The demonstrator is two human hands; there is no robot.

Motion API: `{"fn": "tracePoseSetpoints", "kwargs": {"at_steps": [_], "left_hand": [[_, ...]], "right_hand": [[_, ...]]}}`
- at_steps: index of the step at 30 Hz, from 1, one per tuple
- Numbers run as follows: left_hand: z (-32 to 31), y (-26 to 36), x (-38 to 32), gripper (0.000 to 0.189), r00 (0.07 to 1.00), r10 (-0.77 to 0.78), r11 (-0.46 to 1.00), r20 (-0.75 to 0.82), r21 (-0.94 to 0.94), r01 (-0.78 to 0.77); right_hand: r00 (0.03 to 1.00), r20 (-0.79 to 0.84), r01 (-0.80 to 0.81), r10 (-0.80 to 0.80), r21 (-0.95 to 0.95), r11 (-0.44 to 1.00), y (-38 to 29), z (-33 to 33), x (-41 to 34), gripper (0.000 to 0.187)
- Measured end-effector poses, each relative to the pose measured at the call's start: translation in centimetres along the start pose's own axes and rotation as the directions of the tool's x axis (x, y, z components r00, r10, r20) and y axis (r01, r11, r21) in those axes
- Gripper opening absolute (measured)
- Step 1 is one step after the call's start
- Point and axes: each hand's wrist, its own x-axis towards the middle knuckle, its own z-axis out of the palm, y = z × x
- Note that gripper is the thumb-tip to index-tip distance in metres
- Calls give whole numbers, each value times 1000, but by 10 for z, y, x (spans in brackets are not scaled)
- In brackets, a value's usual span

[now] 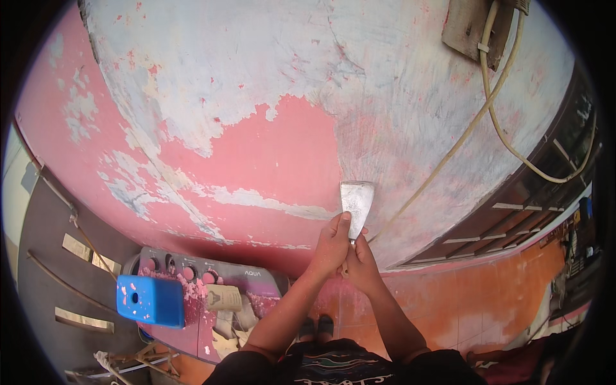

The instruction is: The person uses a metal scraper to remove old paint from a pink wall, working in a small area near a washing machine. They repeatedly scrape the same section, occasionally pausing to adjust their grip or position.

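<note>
A broad metal paint scraper points up and away from me, its wide edge against the wall. My left hand is closed around the lower blade and handle, with its thumb pressed flat on the metal. Just beside and below it, my right hand grips the handle, which is mostly hidden by my fingers. Left of the blade lies a patch of pink paint with a ragged upper border. Scraped grey-white plaster with pink traces spreads above and to the right.
At lower left a washing machine, littered with pink flakes, bears a blue plastic stool and a paper packet. A beige cable crosses the wall from a wooden board. A dark slatted frame borders the orange tiled floor.
</note>
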Motion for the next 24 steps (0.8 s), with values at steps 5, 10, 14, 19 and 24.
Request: {"fn": "tracePoseSetpoints", "kwargs": {"at_steps": [5,10,14,19,24], "left_hand": [[-1,7,3,42,999,-18,999,43,48,16],[-1,-3,-4,40,984,-175,982,-45,-75,171],[-2,-8,-2,41,999,-41,999,34,-21,41],[4,6,-4,42,994,-105,994,6,8,105],[3,26,-9,41,990,-122,992,77,48,118]], "right_hand": [[989,75,125,-125,13,992,-4,0,1,23],[1000,-8,24,-24,-11,1000,3,1,-2,26],[994,27,103,-103,-28,994,5,-1,-4,24],[1000,9,13,-12,-106,994,-2,1,-6,32],[992,16,129,-129,-25,991,-9,4,-6,28]]}}
